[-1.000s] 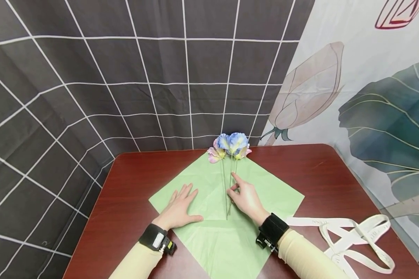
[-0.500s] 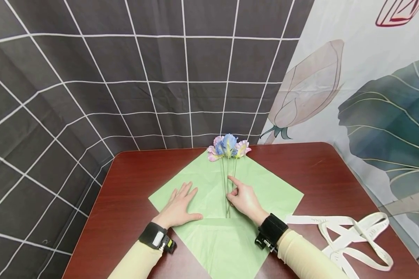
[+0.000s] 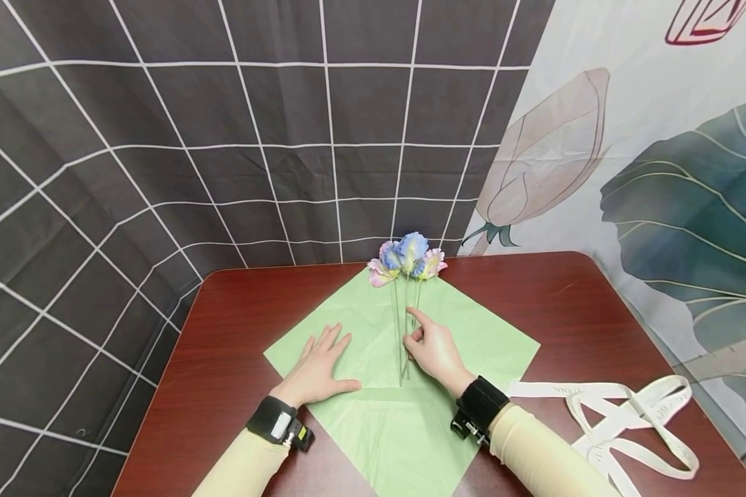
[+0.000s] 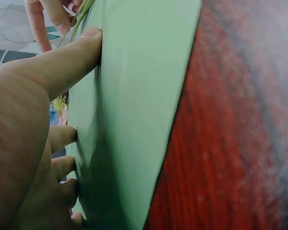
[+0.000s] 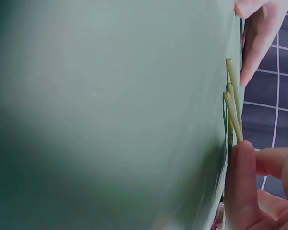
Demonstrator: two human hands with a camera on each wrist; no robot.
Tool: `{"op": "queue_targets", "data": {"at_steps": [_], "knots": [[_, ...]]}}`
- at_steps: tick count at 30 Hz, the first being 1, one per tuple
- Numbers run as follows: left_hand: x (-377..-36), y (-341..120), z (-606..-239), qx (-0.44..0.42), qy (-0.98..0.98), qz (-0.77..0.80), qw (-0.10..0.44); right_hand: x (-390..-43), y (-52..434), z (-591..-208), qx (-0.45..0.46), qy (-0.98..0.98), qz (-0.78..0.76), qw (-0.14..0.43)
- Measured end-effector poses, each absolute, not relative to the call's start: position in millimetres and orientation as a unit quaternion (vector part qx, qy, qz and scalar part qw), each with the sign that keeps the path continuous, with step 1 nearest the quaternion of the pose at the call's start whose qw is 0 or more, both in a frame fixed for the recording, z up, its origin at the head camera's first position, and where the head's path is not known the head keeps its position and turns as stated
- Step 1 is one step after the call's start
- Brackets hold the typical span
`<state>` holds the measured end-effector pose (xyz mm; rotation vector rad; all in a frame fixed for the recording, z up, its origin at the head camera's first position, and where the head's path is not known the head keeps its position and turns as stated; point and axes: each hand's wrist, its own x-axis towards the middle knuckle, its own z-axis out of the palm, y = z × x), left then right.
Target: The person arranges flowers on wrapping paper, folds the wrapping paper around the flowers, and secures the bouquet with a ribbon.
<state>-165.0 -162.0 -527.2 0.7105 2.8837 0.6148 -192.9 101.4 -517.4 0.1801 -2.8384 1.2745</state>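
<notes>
Several flowers [image 3: 408, 254] with blue and pink petals lie on a light green sheet of wrapping paper [image 3: 394, 435], heads at its far corner. Their thin green stems [image 3: 400, 324] run toward the person. My right hand [image 3: 438, 353] pinches a stem between thumb and fingers, index finger extended along the stems. In the right wrist view, the cut stem ends [image 5: 232, 108] stick out past the fingers. My left hand [image 3: 316, 371] rests spread on the paper's left part, apart from the stems. In the left wrist view, its thumb [image 4: 72, 62] presses the paper.
A white printed ribbon [image 3: 599, 391] lies in loose loops on the right of the reddish-brown table [image 3: 224, 345]. Behind the table hangs a dark cloth with a white grid [image 3: 298, 110]. A lotus-printed cloth [image 3: 553, 166] hangs on the right.
The blue flower in my right hand has shifted left, in among the other heads, then slightly away from the person. My left hand has stayed in place on the paper.
</notes>
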Motion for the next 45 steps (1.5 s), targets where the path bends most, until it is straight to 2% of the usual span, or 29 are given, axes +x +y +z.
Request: {"op": "queue_targets", "data": {"at_steps": [5, 22, 25, 28, 33, 40, 45], "knots": [[-164.9, -162.7, -527.7, 0.232, 0.95, 0.202, 0.057, -194.0, 99.8, -515.8, 0.061, -0.909, 0.411, 0.027], [-163.7, -164.2, -525.8, 0.226, 0.951, 0.201, 0.058, -191.9, 110.7, -505.1, 0.068, -0.906, 0.419, 0.007], [-162.3, -163.1, -522.8, 0.232, 0.951, 0.199, 0.044, -188.6, 123.3, -501.3, 0.127, -0.917, 0.376, 0.028], [-160.2, -161.5, -518.1, 0.251, 0.947, 0.198, 0.028, -184.4, 141.0, -496.8, 0.23, -0.918, 0.32, 0.048], [-153.9, -159.5, -508.2, 0.332, 0.919, 0.215, 0.007, -173.2, 171.2, -486.9, 0.396, -0.891, 0.222, 0.021], [-134.8, -155.3, -498.3, 0.443, 0.871, 0.21, 0.015, -140.5, 198.3, -482.2, 0.492, -0.86, 0.13, -0.029], [-118.7, -152.4, -496.7, 0.492, 0.851, 0.181, 0.037, -117.5, 205.4, -485.2, 0.531, -0.838, 0.118, -0.039]]}}
